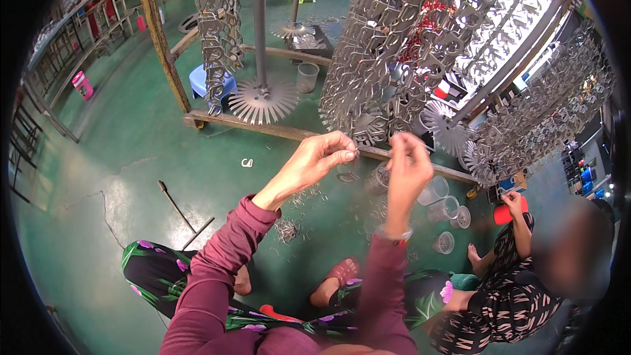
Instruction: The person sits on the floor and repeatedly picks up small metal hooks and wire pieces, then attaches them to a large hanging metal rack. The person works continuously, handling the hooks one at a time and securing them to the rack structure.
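My left hand (318, 156) is raised in front of the hanging metal parts, thumb and forefinger pinched on something too small to make out. Just below its fingertips is a blurred metal buckle-like piece (348, 174); whether it hangs from my fingers cannot be made out. To the right, my right hand (410, 165) is lifted with its fingers curled. Motion smears those fingertips, so what they hold, if anything, does not show. Strings of grey metal hook-shaped parts (374, 52) hang close beyond both hands.
A wooden frame (276, 130) with slotted metal discs (263, 101) stands ahead. Clear plastic cups (443, 209) sit to the right. Small metal bits (286, 229) lie on the green floor, near a T-shaped rod (177, 209). Another person (506, 302) sits at the right beside a red container (510, 210).
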